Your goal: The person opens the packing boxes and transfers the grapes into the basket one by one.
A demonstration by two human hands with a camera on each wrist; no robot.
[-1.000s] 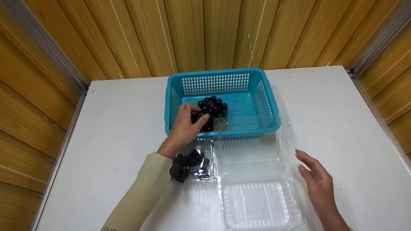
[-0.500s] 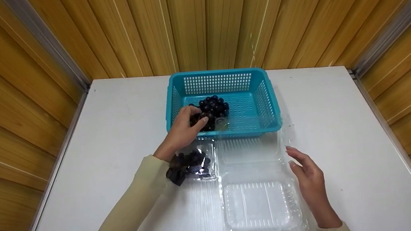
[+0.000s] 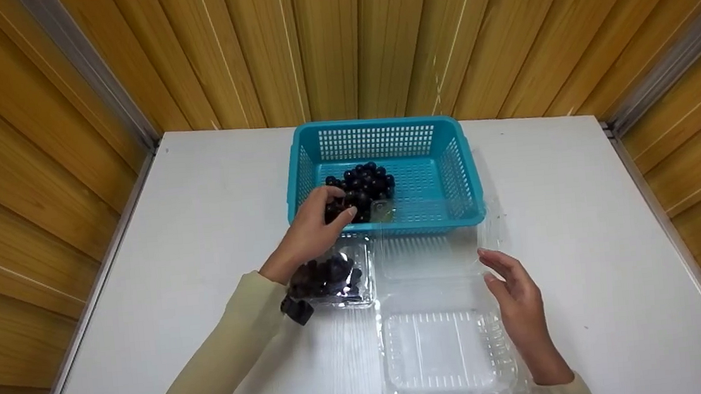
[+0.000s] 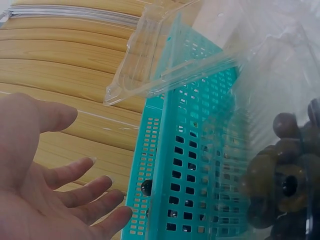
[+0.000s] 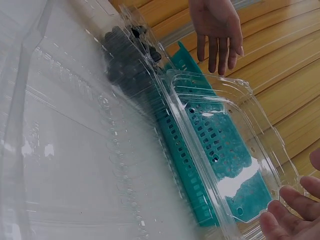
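In the head view, dark grapes point(image 3: 367, 183) lie in the front left of a teal basket point(image 3: 382, 122). My left hand point(image 3: 314, 222) hovers over the basket's near left edge, beside the grapes. The left wrist view shows its fingers loosely spread with nothing in them. More grapes sit in a clear plastic box point(image 3: 364, 291) below that wrist. To its right is a clear clamshell container point(image 3: 440, 348) with its lid point(image 3: 432, 259) raised against the basket. My right hand point(image 3: 520, 303) stays at the container's right side, fingers relaxed and holding nothing; contact with the plastic is unclear.
Everything rests on a white table point(image 3: 216, 183). Wood-patterned panels point(image 3: 375, 42) close it in at the back and both sides, with grey metal strips point(image 3: 92, 67) at the corners. The raised lid overlaps the basket's front rim.
My right hand has moved left, closer to the clamshell container. My left hand has shifted slightly back and down over the basket, while the grapes stay in it. The camera view has shifted slightly.
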